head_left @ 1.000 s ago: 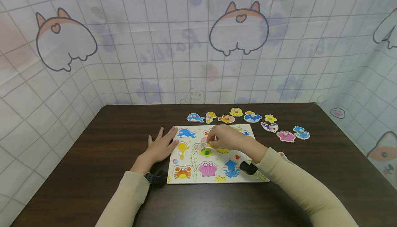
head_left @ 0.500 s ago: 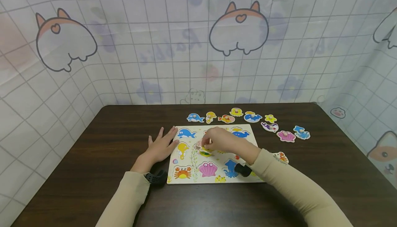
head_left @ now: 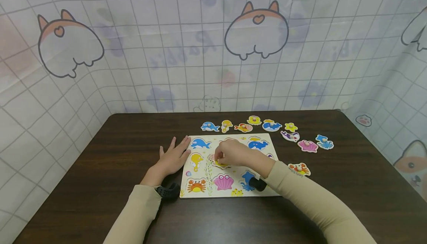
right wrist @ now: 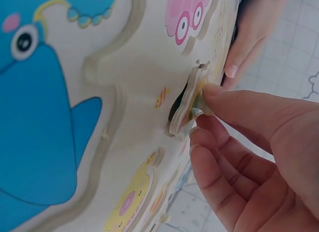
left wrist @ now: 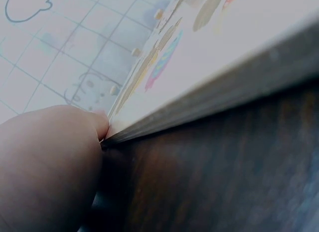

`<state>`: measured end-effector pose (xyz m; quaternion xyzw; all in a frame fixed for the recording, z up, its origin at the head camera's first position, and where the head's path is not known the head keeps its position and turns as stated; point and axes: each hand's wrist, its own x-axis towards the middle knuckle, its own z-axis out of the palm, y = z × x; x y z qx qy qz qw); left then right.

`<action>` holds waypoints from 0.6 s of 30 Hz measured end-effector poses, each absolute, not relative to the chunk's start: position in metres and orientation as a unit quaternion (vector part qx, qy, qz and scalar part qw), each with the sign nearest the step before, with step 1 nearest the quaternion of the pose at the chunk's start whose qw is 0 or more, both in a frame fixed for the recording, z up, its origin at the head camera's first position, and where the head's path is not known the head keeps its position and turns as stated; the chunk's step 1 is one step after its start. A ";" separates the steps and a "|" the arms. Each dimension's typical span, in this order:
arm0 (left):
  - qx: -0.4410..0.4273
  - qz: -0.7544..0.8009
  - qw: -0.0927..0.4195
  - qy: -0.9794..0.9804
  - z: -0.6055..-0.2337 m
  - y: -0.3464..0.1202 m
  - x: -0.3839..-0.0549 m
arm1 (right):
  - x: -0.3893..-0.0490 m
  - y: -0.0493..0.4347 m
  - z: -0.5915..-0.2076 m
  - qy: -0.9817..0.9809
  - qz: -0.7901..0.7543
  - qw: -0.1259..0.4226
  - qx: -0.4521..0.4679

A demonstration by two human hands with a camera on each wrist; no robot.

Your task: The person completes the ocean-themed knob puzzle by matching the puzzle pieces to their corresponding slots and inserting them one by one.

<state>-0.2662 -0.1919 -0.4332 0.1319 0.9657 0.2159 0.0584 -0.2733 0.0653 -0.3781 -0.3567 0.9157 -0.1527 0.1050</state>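
Puzzle piece (right wrist: 186,105) is pinched by the right hand (head_left: 232,152), tilted over the board (head_left: 221,194), and should be aligned, levelled, then pressed home, board edge steadied by spread-fingered left hand (head_left: 171,160).

Board (right wrist: 134,75) cream; printed seahorse (head_left: 196,160) yellow, printed crab (head_left: 196,186) orange, printed clam (head_left: 223,182) pink, printed squid (head_left: 247,179) blue. Held piece (right wrist: 185,106): yellow and green face, pale edge. Loose pieces (head_left: 271,127) white-rimmed: clam piece (head_left: 307,147) pink, star piece (head_left: 291,127) yellow, octopus piece (head_left: 324,143) blue, crab piece (head_left: 302,169) orange-red. Table (head_left: 213,221) dark brown, streaky wood grain. Sleeves (head_left: 133,210) plain beige, wristband (head_left: 162,191) black. Backdrop (head_left: 150,22) white, grey grid lines, faded purple flowers (head_left: 161,99), orange-eared cartoon animals (head_left: 257,34).
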 end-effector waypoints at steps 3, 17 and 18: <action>0.132 0.217 0.059 0.965 -0.433 -0.192 -0.266 | -0.273 0.065 -0.378 0.916 -0.151 0.105 -0.357; 0.125 0.218 0.061 0.966 -0.432 -0.191 -0.266 | -0.273 0.062 -0.379 0.917 -0.143 0.102 -0.358; 0.124 0.219 0.060 0.966 -0.432 -0.191 -0.266 | -0.273 0.062 -0.379 0.918 -0.143 0.103 -0.355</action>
